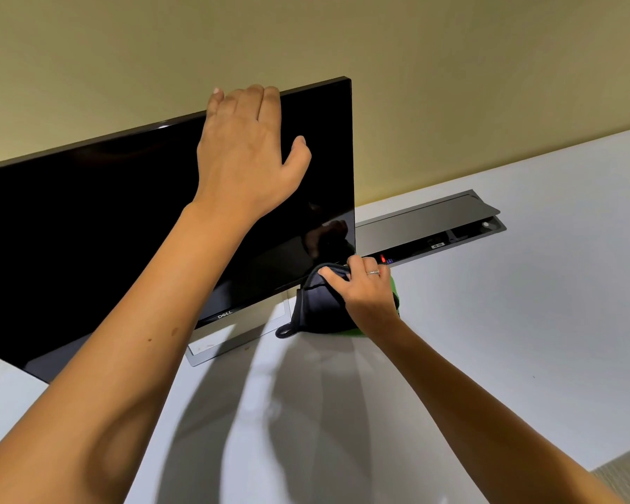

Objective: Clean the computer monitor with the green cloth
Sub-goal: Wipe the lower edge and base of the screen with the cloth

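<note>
Head view: left hand (248, 147) steadies the monitor (106, 220), fingers hooked over its fragile top edge; right hand (364, 289) pinches soft dark-and-green cloth (321, 307), best bunched.

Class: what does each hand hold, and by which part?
Right hand pinches the dark cloth by its top edge; left hand grips the monitor top edge.

Much of the scene sits behind hands, screen or frame edge

The monitor (124, 220) runs off the left edge of the frame, and the left hand (248, 154) covers part of its top rim, its fingers (270, 100) curling out of sight behind. Most of the green cloth (393, 289) is hidden by the right hand (364, 296) and a dark cloth (317, 307). The monitor stand (230, 340) is largely masked, and the small label (438, 245) in the surface's (524, 321) cable tray (433, 227) is unreadable.
</note>
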Action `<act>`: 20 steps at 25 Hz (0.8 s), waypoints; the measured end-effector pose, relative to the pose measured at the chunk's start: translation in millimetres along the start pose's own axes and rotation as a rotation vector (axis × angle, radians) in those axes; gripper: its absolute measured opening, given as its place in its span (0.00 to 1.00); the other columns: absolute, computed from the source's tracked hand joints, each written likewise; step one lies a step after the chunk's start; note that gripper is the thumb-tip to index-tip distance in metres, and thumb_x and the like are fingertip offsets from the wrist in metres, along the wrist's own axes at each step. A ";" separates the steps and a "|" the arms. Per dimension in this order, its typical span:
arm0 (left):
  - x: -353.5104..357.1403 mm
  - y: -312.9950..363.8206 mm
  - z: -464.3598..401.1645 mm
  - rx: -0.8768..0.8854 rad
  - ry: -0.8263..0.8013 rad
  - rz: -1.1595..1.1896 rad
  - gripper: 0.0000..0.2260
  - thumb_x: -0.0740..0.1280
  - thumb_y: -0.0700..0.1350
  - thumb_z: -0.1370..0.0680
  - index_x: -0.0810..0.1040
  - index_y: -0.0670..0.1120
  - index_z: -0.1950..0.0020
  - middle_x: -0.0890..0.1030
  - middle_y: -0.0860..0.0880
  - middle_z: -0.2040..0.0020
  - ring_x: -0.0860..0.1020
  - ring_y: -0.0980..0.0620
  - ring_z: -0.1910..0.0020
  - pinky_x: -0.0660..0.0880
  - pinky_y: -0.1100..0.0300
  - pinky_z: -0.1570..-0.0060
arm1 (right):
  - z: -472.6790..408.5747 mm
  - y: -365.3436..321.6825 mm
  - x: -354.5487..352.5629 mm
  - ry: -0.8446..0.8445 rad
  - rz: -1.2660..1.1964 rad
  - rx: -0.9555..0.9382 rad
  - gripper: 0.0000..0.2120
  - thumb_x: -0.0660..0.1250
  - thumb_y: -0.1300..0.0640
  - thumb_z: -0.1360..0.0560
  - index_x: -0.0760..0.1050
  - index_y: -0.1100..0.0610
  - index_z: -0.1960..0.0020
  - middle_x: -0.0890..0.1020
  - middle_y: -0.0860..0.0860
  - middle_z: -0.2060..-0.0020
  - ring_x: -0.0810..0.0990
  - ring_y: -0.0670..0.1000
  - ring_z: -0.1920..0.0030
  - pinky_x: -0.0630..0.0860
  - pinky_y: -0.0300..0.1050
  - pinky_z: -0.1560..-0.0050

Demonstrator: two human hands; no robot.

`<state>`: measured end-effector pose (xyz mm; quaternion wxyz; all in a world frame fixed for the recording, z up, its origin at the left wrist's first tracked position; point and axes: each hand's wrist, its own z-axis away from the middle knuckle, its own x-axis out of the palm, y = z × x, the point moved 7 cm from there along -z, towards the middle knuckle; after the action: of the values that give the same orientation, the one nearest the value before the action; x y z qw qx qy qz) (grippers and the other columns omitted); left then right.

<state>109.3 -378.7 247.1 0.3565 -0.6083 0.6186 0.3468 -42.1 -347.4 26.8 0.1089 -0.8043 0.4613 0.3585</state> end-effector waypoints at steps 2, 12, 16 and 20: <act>0.1 0.2 0.1 -0.001 0.000 0.000 0.28 0.54 0.55 0.24 0.67 0.36 0.31 0.72 0.38 0.35 0.69 0.40 0.35 0.52 0.45 0.28 | 2.5 7.3 0.4 -0.015 0.036 0.018 0.12 0.67 0.61 0.22 0.79 0.48 0.42 0.77 0.56 0.63 0.73 0.56 0.65 0.70 0.47 0.66; 1.0 1.2 0.2 -0.009 0.014 -0.010 0.28 0.54 0.55 0.24 0.67 0.37 0.31 0.72 0.39 0.35 0.70 0.40 0.36 0.52 0.45 0.28 | 13.4 25.5 -9.1 -0.050 0.058 0.101 0.17 0.61 0.68 0.22 0.78 0.52 0.40 0.77 0.58 0.60 0.73 0.58 0.63 0.66 0.48 0.64; 0.4 0.6 0.7 -0.011 0.023 0.002 0.28 0.55 0.54 0.24 0.67 0.37 0.31 0.73 0.39 0.35 0.70 0.40 0.35 0.52 0.45 0.28 | 11.8 -4.3 -7.0 -0.035 -0.061 -0.016 0.17 0.58 0.64 0.21 0.78 0.49 0.41 0.79 0.56 0.59 0.76 0.57 0.62 0.69 0.48 0.62; 0.2 1.3 0.9 -0.004 0.021 0.001 0.27 0.55 0.54 0.24 0.67 0.37 0.32 0.73 0.39 0.36 0.70 0.40 0.36 0.52 0.45 0.28 | -1.3 -15.5 -2.4 0.005 -0.040 -0.090 0.12 0.64 0.61 0.22 0.78 0.49 0.42 0.78 0.55 0.61 0.74 0.56 0.63 0.69 0.49 0.62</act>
<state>108.0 -378.0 246.4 0.3487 -0.6123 0.6219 0.3416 -29.5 -337.9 27.0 0.0786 -0.8184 0.4288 0.3744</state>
